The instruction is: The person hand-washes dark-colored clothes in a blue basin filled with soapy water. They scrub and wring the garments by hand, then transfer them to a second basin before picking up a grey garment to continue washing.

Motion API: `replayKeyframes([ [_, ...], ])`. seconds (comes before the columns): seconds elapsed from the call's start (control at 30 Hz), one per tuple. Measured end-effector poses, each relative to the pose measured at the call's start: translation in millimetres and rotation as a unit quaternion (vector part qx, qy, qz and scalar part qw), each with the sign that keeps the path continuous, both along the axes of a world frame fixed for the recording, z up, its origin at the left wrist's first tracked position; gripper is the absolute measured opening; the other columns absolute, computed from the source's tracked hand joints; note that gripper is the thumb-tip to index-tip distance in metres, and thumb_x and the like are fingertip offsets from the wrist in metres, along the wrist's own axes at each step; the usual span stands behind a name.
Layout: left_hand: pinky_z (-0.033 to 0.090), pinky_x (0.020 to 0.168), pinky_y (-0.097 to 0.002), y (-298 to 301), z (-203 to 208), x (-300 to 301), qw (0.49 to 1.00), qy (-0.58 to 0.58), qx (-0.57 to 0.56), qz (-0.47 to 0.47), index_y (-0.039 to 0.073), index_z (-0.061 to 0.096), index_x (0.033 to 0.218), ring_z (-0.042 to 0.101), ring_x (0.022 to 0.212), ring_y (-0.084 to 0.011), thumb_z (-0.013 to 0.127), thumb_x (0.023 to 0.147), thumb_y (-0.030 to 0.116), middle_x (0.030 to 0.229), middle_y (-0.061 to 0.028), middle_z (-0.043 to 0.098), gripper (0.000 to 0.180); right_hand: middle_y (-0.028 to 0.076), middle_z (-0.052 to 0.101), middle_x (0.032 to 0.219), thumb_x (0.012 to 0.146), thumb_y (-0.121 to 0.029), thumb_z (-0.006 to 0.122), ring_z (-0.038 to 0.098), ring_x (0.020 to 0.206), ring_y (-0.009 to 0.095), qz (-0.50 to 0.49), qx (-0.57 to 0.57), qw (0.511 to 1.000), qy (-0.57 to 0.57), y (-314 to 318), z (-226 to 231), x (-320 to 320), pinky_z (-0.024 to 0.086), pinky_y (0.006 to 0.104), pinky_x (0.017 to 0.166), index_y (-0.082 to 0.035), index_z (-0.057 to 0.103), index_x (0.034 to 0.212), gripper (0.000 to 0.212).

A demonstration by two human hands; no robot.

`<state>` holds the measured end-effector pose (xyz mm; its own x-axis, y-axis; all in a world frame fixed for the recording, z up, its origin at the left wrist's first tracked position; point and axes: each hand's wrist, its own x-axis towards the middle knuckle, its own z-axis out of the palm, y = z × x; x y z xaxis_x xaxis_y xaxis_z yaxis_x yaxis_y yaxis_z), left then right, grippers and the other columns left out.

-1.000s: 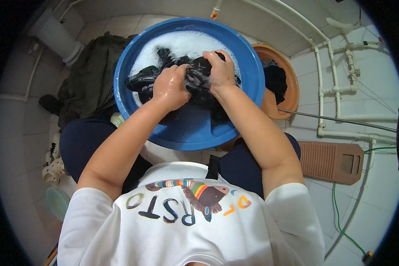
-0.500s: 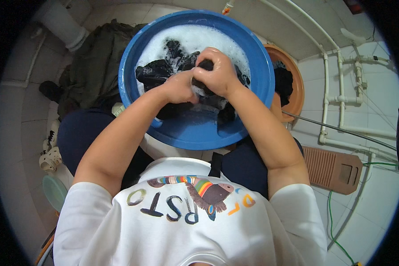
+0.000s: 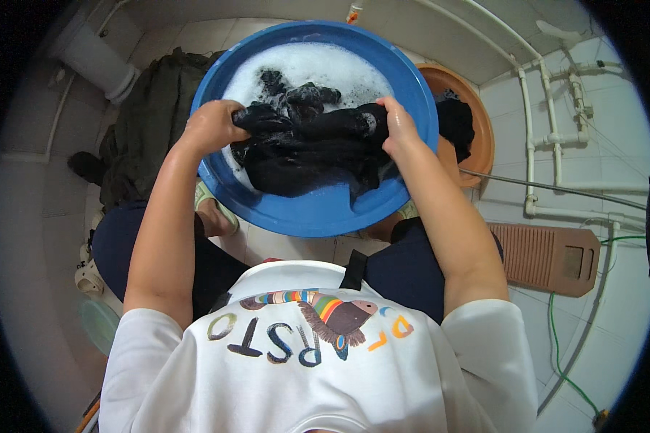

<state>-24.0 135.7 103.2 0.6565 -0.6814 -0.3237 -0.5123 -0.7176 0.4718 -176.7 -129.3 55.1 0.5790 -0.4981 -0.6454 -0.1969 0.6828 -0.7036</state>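
Observation:
A wet black garment [image 3: 307,164] is stretched sideways over a round blue basin [image 3: 303,222]. My left hand [image 3: 215,128] is closed on the garment's left end, near the basin's left rim. My right hand [image 3: 399,130] pinches the right end between thumb and fingers. The lower part of the cloth hangs toward the bluish water at the near side. White suds [image 3: 339,61] fill the far half of the basin. Bunched black cloth [image 3: 303,97] lies in the foam beyond my hands; whether it is the same garment I cannot tell.
Right of the blue basin stands an orange-brown basin [image 3: 488,133] with dark cloth [image 3: 455,128] in it. A brown washboard [image 3: 542,256] lies by white wall pipes [image 3: 556,151], below a thin metal rod [image 3: 556,185]. Dark green fabric [image 3: 148,126] is heaped at left. A pale clog [image 3: 89,279] sits nearer.
My hands were together over the basin's middle, squeezing bunched black cloth. They have moved apart to left and right, and the garment is now spread between them.

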Motion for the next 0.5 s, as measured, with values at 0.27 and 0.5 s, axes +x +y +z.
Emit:
replayKeyframes([
  [0.27,0.038,0.093,-0.0329,-28,-47,-45,0.699,0.500,-0.505,0.077,0.006,0.050,0.115,0.052,0.102,-0.0227,0.055,0.065,0.015,0.110,-0.0110,0.055,0.052,0.006,0.056,0.077,0.065,-0.004,0.059,0.053,0.075,0.020,0.150,-0.496,0.811,-0.274,45,58,-13,0.042,0.0288,0.075,-0.005,0.056,0.070,0.006],
  [0.5,0.045,0.078,-0.0351,-55,-30,-61,0.675,0.553,-0.399,0.282,0.003,0.056,0.098,0.057,0.082,-0.0235,0.046,0.077,0.024,0.091,-0.0110,0.059,0.031,0.004,0.053,0.077,0.049,-0.013,0.062,0.051,0.072,0.023,0.275,-0.740,0.508,-0.346,119,74,-23,0.036,0.0351,0.065,-0.013,0.052,0.058,0.013],
])
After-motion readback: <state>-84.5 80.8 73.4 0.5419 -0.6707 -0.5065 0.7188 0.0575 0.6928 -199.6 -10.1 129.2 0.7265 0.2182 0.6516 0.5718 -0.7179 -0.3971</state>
